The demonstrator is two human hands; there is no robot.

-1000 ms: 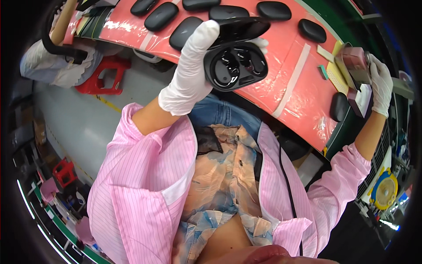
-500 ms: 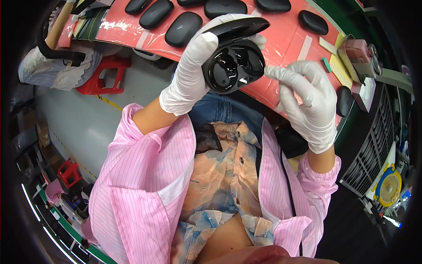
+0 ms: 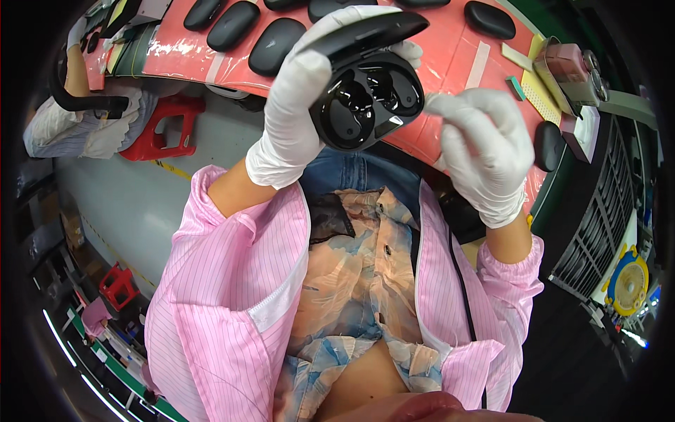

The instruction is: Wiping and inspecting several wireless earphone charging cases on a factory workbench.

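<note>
Head view: our left grip (image 3: pixel 292 105) pinches the open earbud case (image 3: pixel 373 116) near the tabletop (image 3: pixel 450 42); can't tell if our right grip (image 3: pixel 489 144), just beside, pinches anything. Looks like open-case handling; next move needs steadiness.

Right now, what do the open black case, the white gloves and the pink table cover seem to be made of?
Open black case: likely hard plastic, glossy inside, judging by its sharp, mirror-like highlights.
White gloves: probably thin fabric, matte, with soft wrinkles, though thin rubber is possible.
Pink table cover: perhaps plastic sheeting, shiny, with bright, rippled glare.
</note>
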